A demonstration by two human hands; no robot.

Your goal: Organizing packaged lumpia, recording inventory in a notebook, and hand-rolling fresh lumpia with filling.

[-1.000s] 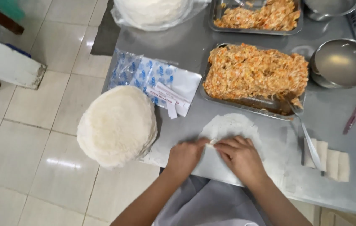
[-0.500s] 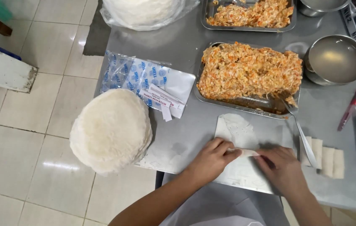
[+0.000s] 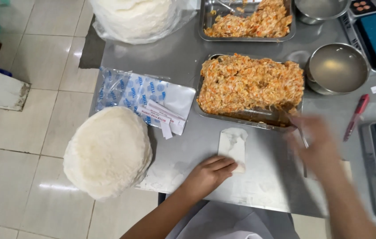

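One folded wrapper (image 3: 232, 143) lies on the steel table (image 3: 183, 57), the left hand (image 3: 208, 173) pressing its near end with flat fingers — nothing clasped. It looks thin, soft, easily torn; better held by the edges. The right hand (image 3: 314, 141) is blurred — grip unclear. The near tray (image 3: 245, 117) holds orange shredded filling (image 3: 250, 82); the bowl (image 3: 337, 68) holds cloudy liquid.

blue-white plastic packet (image 3: 146, 98) lies left of filling tray (image 3: 245, 116).
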